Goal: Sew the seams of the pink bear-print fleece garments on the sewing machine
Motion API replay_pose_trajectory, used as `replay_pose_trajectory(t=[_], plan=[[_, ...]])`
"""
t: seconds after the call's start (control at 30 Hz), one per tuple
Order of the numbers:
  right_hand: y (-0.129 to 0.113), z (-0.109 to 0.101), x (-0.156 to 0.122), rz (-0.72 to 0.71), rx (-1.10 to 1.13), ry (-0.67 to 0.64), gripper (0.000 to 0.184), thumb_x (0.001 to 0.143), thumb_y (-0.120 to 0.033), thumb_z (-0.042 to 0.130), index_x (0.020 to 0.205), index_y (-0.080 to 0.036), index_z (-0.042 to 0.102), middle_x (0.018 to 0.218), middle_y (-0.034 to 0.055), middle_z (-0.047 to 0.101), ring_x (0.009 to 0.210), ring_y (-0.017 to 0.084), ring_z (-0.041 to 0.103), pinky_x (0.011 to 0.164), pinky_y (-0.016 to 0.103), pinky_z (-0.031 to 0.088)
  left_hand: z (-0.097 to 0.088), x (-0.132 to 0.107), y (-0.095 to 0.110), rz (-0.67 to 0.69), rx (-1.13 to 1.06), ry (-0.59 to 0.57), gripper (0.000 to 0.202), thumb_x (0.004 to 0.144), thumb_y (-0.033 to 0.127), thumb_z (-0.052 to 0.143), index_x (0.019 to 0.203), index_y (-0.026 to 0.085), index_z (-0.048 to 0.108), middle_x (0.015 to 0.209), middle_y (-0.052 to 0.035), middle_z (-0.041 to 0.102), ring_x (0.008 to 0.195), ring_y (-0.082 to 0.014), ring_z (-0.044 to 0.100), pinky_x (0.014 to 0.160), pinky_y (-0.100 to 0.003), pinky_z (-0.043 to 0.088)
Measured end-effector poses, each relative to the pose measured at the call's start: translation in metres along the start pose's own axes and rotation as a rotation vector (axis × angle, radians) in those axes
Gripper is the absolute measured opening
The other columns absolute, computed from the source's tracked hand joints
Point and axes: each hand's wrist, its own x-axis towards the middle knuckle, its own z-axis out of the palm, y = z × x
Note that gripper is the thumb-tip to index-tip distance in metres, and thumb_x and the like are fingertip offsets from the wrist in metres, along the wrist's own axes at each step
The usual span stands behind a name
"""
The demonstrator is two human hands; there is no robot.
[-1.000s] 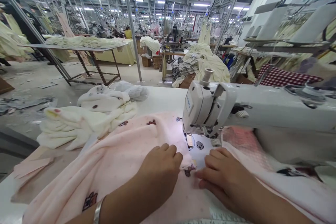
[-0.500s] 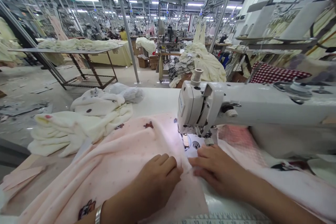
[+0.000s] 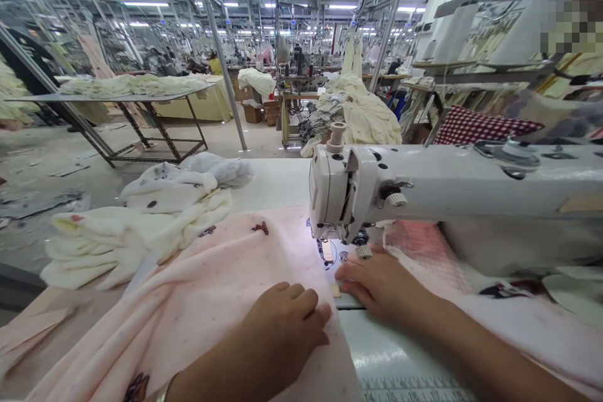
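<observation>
Cloth [image 3: 221,282], pink and patterned, lies folded and loose over the worktop [image 3: 391,352], reaching up to the machine. It should handle light, soft and limp, rumpling readily, hardly fragile, more apt to drag than slip. Nearest, a ruler [image 3: 419,389] shows just beside its right edge. The left hand [image 3: 282,333] rests curled near that edge; whether its grip pinches any fabric, I cannot tell. That edge seems the best hold, with fingers kept flat. The right hand [image 3: 381,276] lies farther up, under the machine [image 3: 438,182], its grip likewise unclear. Beyond, at left, cream fabric [image 3: 113,232] sits bunched.
</observation>
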Motion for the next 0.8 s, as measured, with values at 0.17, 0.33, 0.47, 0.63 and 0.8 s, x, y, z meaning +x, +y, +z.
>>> replay_pose_trajectory(t=[0.17, 0.33, 0.47, 0.63, 0.8], plan=[[0.0, 0.003, 0.008, 0.078, -0.086, 0.024, 0.017, 0.087, -0.016, 0.046, 0.076, -0.017, 0.06, 0.07, 0.0052, 0.064, 0.071, 0.021, 0.059, 0.076, 0.035, 0.039, 0.011, 0.0, -0.002, 0.027, -0.086, 0.106, 0.024, 0.086, 0.031, 0.056, 0.108, 0.022, 0.054, 0.095, -0.0064, 0.055, 0.087, -0.0233, 0.05, 0.077, -0.039, 0.043], [0.012, 0.005, 0.023, 0.163, -0.148, 0.114, 0.016, 0.085, -0.014, 0.049, 0.086, -0.017, 0.065, 0.089, 0.0097, 0.068, 0.089, 0.025, 0.06, 0.083, 0.037, 0.04, 0.006, 0.0, -0.023, -0.003, -0.163, 0.068, 0.033, 0.087, 0.036, 0.055, 0.119, 0.028, 0.051, 0.123, -0.0114, 0.047, 0.117, -0.0283, 0.042, 0.103, -0.054, 0.025], [0.02, 0.012, 0.035, 0.253, -0.157, 0.165, 0.019, 0.089, -0.017, 0.049, 0.079, -0.018, 0.065, 0.082, 0.0048, 0.068, 0.083, 0.02, 0.062, 0.08, 0.035, 0.045, 0.003, 0.011, -0.045, -0.04, -0.127, 0.026, 0.032, 0.09, 0.039, 0.048, 0.12, 0.028, 0.051, 0.134, -0.0151, 0.039, 0.124, -0.0307, 0.036, 0.101, -0.057, 0.025], [0.027, 0.021, 0.041, 0.271, -0.158, 0.165, 0.012, 0.09, -0.023, 0.053, 0.089, -0.015, 0.063, 0.08, 0.0011, 0.066, 0.076, 0.015, 0.063, 0.078, 0.036, 0.048, 0.0, 0.024, -0.055, 0.002, -0.119, 0.026, 0.033, 0.093, 0.043, 0.041, 0.12, 0.028, 0.05, 0.131, -0.0136, 0.04, 0.122, -0.0283, 0.037, 0.101, -0.055, 0.025], [0.033, 0.024, 0.039, 0.218, -0.148, 0.164, 0.015, 0.09, -0.027, 0.053, 0.087, -0.015, 0.062, 0.085, 0.0023, 0.065, 0.08, 0.015, 0.062, 0.079, 0.036, 0.049, 0.0, 0.026, -0.053, 0.087, -0.025, 0.074, 0.032, 0.091, 0.034, 0.048, 0.117, 0.017, 0.052, 0.111, -0.011, 0.051, 0.106, -0.0266, 0.043, 0.098, -0.047, 0.031]])
